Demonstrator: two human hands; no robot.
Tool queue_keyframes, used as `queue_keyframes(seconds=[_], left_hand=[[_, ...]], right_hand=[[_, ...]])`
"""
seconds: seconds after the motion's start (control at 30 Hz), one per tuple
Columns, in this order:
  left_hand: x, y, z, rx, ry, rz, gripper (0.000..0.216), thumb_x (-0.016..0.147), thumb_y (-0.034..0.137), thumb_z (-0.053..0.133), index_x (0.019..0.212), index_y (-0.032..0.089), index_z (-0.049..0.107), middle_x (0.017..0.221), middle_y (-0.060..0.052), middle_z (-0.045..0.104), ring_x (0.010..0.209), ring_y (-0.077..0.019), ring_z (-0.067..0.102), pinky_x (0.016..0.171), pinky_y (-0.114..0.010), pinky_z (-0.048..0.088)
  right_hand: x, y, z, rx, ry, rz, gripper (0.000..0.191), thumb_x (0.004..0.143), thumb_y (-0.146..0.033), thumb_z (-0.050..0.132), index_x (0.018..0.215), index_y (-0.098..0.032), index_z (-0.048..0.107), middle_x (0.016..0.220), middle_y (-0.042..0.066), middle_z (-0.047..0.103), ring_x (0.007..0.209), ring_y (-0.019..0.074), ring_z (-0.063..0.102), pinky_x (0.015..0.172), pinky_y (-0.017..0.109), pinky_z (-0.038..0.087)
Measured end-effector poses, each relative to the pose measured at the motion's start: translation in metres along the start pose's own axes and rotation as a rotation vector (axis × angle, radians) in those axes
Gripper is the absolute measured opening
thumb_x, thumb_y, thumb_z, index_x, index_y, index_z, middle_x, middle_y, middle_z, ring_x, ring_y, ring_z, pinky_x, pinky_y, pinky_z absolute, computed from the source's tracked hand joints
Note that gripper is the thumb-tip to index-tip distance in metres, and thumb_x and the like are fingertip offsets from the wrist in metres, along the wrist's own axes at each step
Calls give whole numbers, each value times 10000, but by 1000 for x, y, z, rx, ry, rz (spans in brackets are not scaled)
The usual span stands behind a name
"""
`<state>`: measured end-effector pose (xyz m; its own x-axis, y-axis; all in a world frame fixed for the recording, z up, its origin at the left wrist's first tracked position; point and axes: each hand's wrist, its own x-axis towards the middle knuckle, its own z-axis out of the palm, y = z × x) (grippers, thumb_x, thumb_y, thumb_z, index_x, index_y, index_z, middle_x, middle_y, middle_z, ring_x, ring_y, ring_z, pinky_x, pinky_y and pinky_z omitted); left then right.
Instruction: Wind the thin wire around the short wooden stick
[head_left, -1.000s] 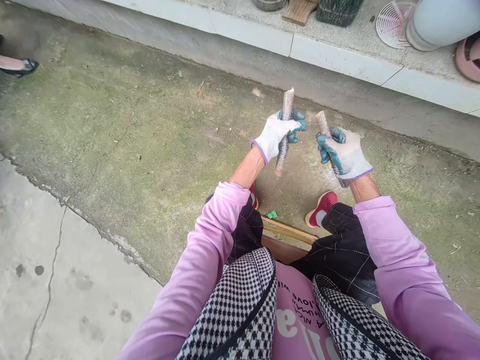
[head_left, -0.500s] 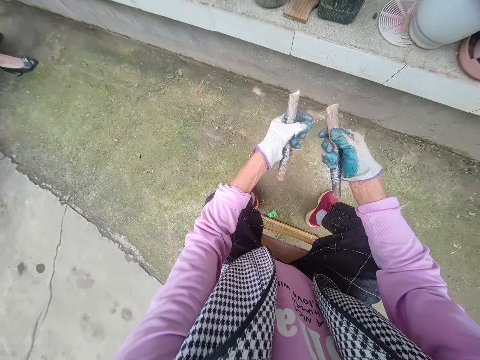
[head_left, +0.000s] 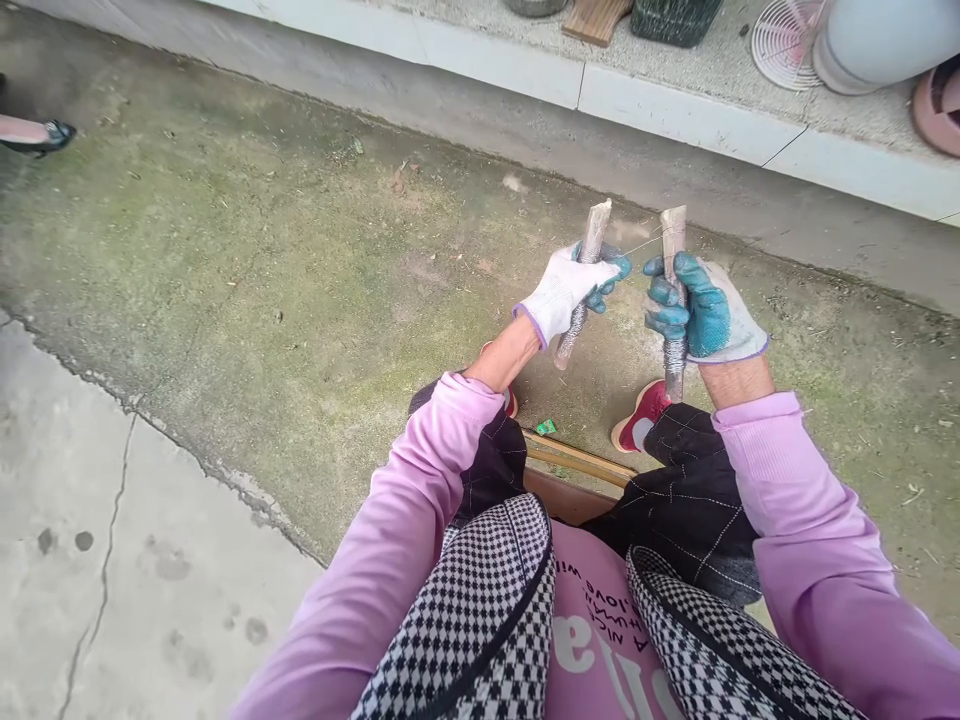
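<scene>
Two gloved hands, each fisted round a short wire-wound wooden stick: left hand [head_left: 564,290] grips the tilted stick [head_left: 584,283], right hand [head_left: 701,312] the upright stick [head_left: 673,300] (thin wire between), above mossy concrete floor [head_left: 262,270].

The gloves [head_left: 564,290] look to me like knitted white cloth with a matt teal rubbery coating. The sticks [head_left: 596,228] are rough pale wood, wound with dull grey wire [head_left: 675,358]. The floor [head_left: 262,300] is rough concrete.

Left hand [head_left: 564,292], right hand [head_left: 705,318]: gloved fists, side by side
</scene>
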<state>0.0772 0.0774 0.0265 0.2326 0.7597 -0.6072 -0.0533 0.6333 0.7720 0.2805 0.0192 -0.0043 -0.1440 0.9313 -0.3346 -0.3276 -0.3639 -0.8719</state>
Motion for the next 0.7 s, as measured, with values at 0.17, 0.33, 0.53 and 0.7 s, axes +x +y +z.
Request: queue_keyframes(seconds=[0.17,0.33,0.53,0.7], left_hand=[[8,-8,2,22,-5,2,265,975,125,1014,1083,186,780,718,77,643,595,-78,549,646,-202,532],[10,-12,6,57,-13,3,187,989,102,957,1051,181,800,717,69,658,592,-86,551,660,-219,551],[3,-12,5,47,-50,25,230,957,128,998,997,187,780,712,67,660,588,-86,559,612,-205,536],[-15,-7,1,83,-82,69,293,916,169,1066,1062,187,813,782,54,719,620,-90,616,624,-206,575]], right_hand=[[-16,-9,12,108,-31,30,534,924,-672,1095,1075,-278,769,719,-109,367,524,70,165,416,238,198],[-22,-8,15,118,-41,59,567,888,-705,1095,1050,-274,764,687,-123,339,522,75,109,405,270,141],[-23,-6,14,94,-20,0,587,901,-752,1105,1042,-291,770,684,-111,367,517,83,172,424,266,200],[-18,-9,4,-5,142,-65,545,884,-705,1117,1012,-281,799,670,-73,514,511,99,284,439,302,263]])
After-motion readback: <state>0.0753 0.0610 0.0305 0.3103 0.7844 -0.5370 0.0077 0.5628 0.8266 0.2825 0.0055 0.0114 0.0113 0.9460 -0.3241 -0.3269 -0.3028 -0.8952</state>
